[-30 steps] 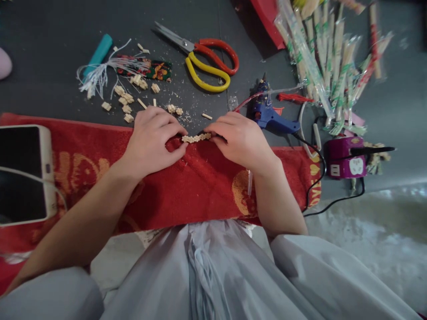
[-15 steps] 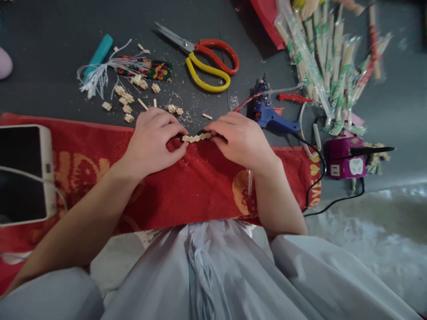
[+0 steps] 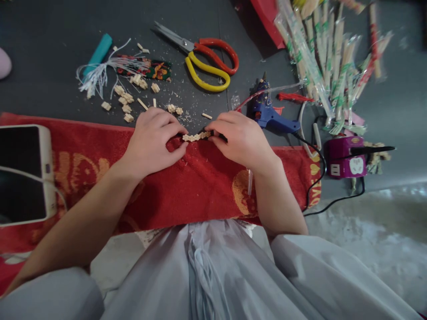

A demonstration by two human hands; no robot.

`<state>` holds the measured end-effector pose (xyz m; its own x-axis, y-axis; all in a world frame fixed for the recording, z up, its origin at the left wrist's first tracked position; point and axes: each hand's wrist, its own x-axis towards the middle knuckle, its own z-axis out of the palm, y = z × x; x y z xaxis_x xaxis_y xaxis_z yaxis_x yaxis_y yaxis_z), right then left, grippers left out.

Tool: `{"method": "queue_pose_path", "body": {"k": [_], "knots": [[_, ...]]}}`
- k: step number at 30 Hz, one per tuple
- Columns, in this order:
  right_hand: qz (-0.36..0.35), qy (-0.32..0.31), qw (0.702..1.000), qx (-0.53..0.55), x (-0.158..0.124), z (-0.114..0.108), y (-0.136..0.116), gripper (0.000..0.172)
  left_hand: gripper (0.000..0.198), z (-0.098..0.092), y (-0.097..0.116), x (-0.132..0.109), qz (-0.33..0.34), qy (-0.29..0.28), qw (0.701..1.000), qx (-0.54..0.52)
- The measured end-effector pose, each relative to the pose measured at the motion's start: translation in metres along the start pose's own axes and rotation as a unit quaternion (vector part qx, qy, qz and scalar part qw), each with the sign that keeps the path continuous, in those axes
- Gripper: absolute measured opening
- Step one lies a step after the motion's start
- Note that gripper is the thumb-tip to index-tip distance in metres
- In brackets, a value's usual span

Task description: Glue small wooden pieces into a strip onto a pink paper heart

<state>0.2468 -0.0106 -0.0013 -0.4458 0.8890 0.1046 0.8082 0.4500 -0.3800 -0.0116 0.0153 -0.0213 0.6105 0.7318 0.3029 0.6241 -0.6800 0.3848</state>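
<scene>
A short strip of small pale wooden pieces joined in a row spans the gap between my hands, just above a red towel. My left hand pinches its left end between thumb and fingers. On the other end, my right hand closes with thumb and forefinger. Something dark shows behind the strip; I cannot make out what it is. Beyond my fingers lie loose wooden clusters and a small stick among crumbs.
Scissors with red and yellow handles lie ahead. A blue glue gun sits right of my right hand, its cord trailing past a purple box. Wrapped sticks are heaped at upper right. A tablet rests at left.
</scene>
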Motion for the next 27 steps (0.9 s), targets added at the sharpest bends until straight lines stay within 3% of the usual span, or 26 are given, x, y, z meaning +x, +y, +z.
{"method": "queue_pose_path", "body": {"k": [11, 19, 27], "knots": [[-0.002, 0.0, 1.0, 0.013, 0.0, -0.001, -0.001, 0.024, 0.018, -0.004, -0.001, 0.001, -0.013, -0.032, 0.999, -0.006], [-0.027, -0.008, 0.999, 0.023, -0.001, -0.005, -0.005, 0.014, 0.02, 0.006, -0.004, 0.0, -0.049, 0.013, 0.998, -0.034], [-0.031, -0.057, 0.997, 0.029, 0.0, -0.007, -0.015, 0.008, 0.024, 0.006, -0.004, -0.001, -0.057, 0.012, 0.998, -0.041]]}}
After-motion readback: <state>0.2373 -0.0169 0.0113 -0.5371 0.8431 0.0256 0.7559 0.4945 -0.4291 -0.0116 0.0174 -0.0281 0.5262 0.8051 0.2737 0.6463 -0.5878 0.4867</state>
